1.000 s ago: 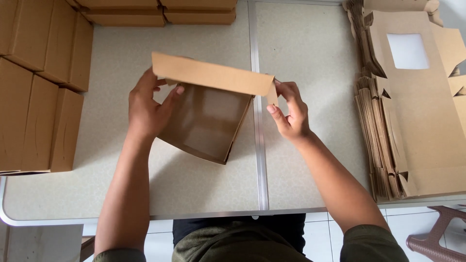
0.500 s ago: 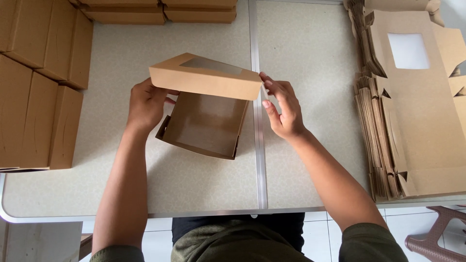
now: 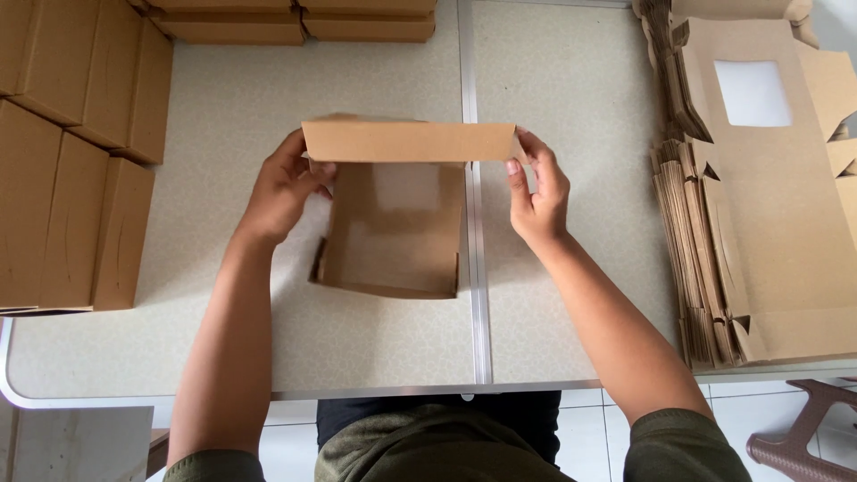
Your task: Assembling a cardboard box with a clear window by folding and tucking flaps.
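Cardboard box (image 3: 393, 228) sits mid-table, straddling the metal seam strip (image 3: 475, 268), open side toward the near edge, top flap raised level. Left hand (image 3: 284, 189) grips the box's left upper corner, fingers curled around the flap end. Right hand (image 3: 538, 192) pinches the flap's right end, thumb in front. Finished boxes (image 3: 71, 170) are stacked at the left edge; flat box blanks (image 3: 759, 205) are piled along the right edge. Table (image 3: 580, 107) is speckled beige.
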